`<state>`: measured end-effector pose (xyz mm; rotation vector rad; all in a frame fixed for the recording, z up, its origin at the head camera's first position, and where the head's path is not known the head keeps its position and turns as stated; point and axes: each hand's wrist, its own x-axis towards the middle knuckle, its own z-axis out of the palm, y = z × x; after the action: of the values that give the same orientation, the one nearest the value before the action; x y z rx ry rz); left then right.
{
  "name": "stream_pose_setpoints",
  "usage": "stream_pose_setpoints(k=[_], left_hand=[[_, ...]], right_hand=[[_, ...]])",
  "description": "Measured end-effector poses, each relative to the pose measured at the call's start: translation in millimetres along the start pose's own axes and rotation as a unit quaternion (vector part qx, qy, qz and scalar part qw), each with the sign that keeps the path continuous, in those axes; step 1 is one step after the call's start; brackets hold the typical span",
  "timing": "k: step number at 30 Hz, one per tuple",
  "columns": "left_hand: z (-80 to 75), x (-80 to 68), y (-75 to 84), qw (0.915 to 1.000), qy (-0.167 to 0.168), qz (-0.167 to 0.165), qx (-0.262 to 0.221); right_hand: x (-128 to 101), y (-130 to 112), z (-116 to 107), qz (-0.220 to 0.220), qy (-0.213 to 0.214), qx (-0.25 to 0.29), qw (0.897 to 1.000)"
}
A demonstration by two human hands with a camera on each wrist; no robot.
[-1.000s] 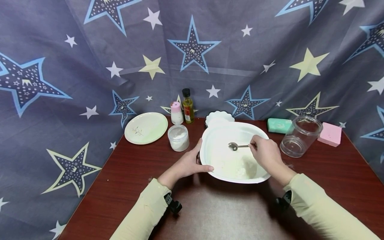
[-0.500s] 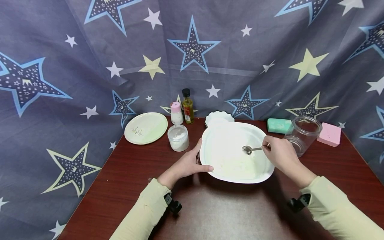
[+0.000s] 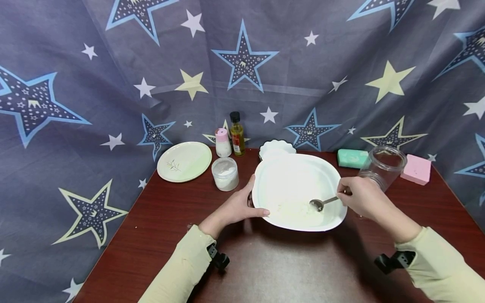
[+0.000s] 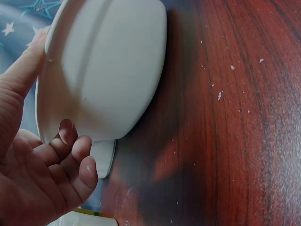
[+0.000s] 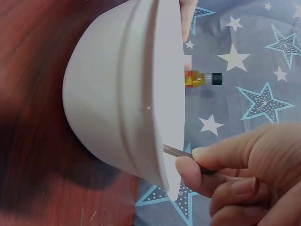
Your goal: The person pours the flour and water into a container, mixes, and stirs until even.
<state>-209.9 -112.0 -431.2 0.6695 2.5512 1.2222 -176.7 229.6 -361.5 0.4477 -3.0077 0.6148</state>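
A white oval basin [image 3: 295, 168] stands in the middle of the table, with pale, lumpy whitish stuff [image 3: 299, 212] low inside. At its left side my left hand [image 3: 236, 206] grips the rim, the thumb over the edge and the fingers outside; the left wrist view shows those fingers [image 4: 81, 146] curled against the wall. Between thumb and fingertips, my right hand [image 3: 361, 198] pinches the handle of a metal spoon [image 3: 317, 205] over the right rim. The spoon's bowl is inside the basin, near the lumpy stuff. In the right wrist view the basin wall hides the spoon's bowl.
Left of the basin are a jar of white powder [image 3: 225, 179], an oval plate [image 3: 184, 162], a pink-capped shaker [image 3: 223, 145] and an oil bottle [image 3: 237, 136]. Behind is a scalloped white dish [image 3: 278, 147]. A clear jar [image 3: 386, 162], green sponge [image 3: 351, 158] and pink sponge [image 3: 416, 169] stand right.
My right hand has moved right and toward the front with the spoon, whose bowl has shifted from the basin's middle to its front right. My left hand and the basin have stayed put.
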Motion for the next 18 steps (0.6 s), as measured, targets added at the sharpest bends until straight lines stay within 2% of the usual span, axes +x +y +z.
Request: stream_pose_setpoints(k=[6, 14, 18], left_hand=[[-0.3, 0.2, 0.0, 1.0, -0.001, 0.002, -0.004], [-0.3, -0.9, 1.0, 1.0, 0.0, 0.001, -0.004], [0.1, -0.8, 1.1, 1.0, 0.002, 0.004, -0.007]], right_hand=[[-1.1, -1.9, -0.2, 0.0, -0.057, 0.034, 0.998], [2.7, -7.4, 8.3, -0.007, -0.081, 0.051, 0.995], [4.6, -12.1, 16.0, -0.01, -0.078, 0.063, 0.995]])
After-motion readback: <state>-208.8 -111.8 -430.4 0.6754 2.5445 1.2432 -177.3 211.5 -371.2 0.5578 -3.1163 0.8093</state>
